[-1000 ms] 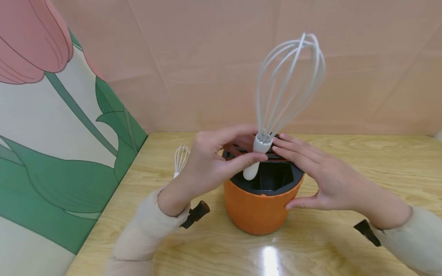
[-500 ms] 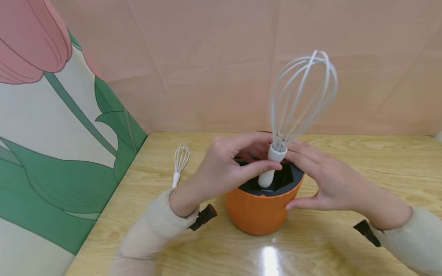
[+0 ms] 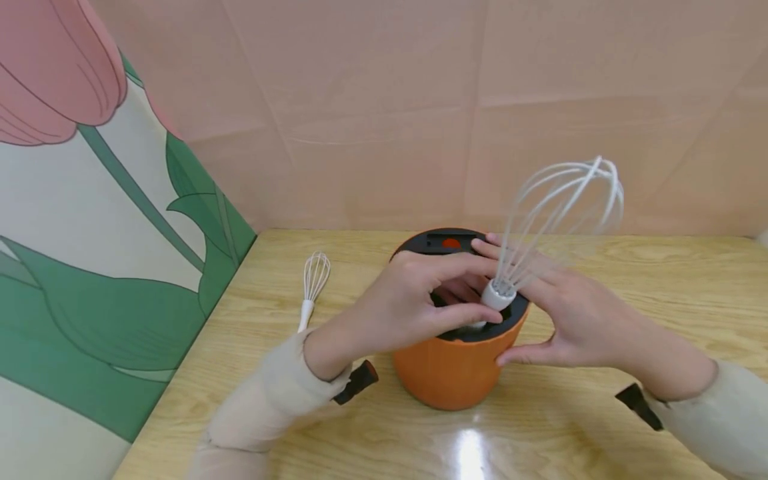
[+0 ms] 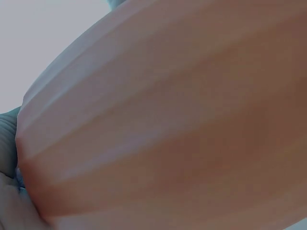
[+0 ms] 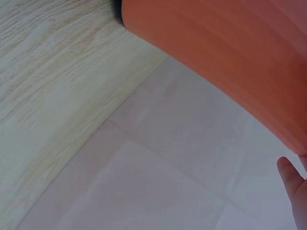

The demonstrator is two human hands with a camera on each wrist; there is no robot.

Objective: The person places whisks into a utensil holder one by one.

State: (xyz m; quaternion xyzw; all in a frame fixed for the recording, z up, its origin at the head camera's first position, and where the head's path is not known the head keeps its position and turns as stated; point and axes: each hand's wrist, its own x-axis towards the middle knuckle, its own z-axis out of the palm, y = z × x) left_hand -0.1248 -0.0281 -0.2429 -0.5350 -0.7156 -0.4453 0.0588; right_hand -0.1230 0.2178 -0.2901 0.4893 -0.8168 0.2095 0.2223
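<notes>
My left hand (image 3: 414, 303) pinches a large white whisk (image 3: 498, 295) just below its wires. Its wire head tilts up and to the right, while the handle points down into the dark compartment insert (image 3: 516, 319) of an orange utensil holder (image 3: 447, 373); most of that handle is hidden. Spread along the holder's right side, my right hand (image 3: 570, 313) has its straight fingers at the rim and its thumb low on the wall. The ribbed orange wall (image 4: 168, 115) fills the left wrist view. In the right wrist view a straight finger (image 5: 289, 175) shows beside the holder.
A smaller white whisk (image 3: 307, 313) lies on the wooden table (image 3: 630, 300), left of the holder, its handle end reaching my left sleeve (image 3: 288, 380). Behind the table rises a pinkish covering (image 3: 360, 133); a tulip-patterned panel (image 3: 126, 313) borders the left.
My left hand has moved right and down with the large whisk, lowering its handle into the insert and tilting it further right. The right hand and holder have stayed put.
</notes>
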